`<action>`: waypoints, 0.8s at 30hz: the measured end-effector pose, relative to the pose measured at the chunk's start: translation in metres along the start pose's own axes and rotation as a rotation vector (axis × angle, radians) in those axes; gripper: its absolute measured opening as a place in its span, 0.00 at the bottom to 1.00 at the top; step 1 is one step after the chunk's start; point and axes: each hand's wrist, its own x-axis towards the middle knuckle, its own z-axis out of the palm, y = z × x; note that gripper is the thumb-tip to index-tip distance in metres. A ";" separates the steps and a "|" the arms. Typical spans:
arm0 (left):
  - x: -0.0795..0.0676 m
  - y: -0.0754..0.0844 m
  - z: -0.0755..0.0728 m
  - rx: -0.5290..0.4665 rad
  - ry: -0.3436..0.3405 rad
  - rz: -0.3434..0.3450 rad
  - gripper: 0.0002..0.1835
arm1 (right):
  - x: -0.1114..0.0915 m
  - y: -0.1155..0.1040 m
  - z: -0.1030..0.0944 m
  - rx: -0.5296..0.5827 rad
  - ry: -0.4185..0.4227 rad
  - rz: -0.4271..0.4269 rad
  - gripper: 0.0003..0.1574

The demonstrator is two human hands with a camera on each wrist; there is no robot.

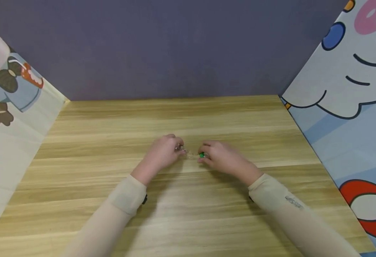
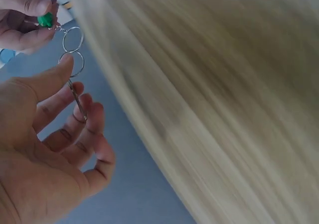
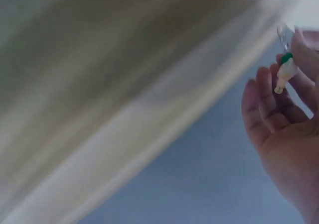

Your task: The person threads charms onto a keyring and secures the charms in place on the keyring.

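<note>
Over the wooden tabletop (image 1: 188, 214), both hands hold opposite ends of a small keychain. My left hand (image 1: 163, 151) pinches one of two joined metal rings (image 2: 73, 39) between thumb and finger. A thin metal piece (image 2: 78, 103) hangs from that ring against the fingers; its exact kind cannot be made out. With thumb and fingertips, my right hand (image 1: 221, 157) grips a small charm (image 3: 286, 70) with a green top and a whitish body, partly covered by the fingers. A short chain links the charm to the rings between the hands.
A dark grey-blue panel (image 1: 175, 50) stands behind the tabletop. Cartoon-printed walls flank it, one on the left (image 1: 21, 132) and one on the right (image 1: 345, 142). Both forearms wear light sleeves (image 1: 125, 196).
</note>
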 end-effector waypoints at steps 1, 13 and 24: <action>0.001 -0.001 0.001 0.006 -0.008 -0.002 0.18 | 0.000 0.000 0.004 -0.008 -0.011 0.000 0.18; 0.007 -0.011 0.013 0.071 -0.129 0.016 0.15 | 0.001 -0.003 0.025 -0.044 -0.095 0.036 0.19; 0.007 -0.017 0.010 -0.015 -0.158 -0.007 0.20 | 0.001 0.000 0.015 -0.025 -0.100 0.017 0.23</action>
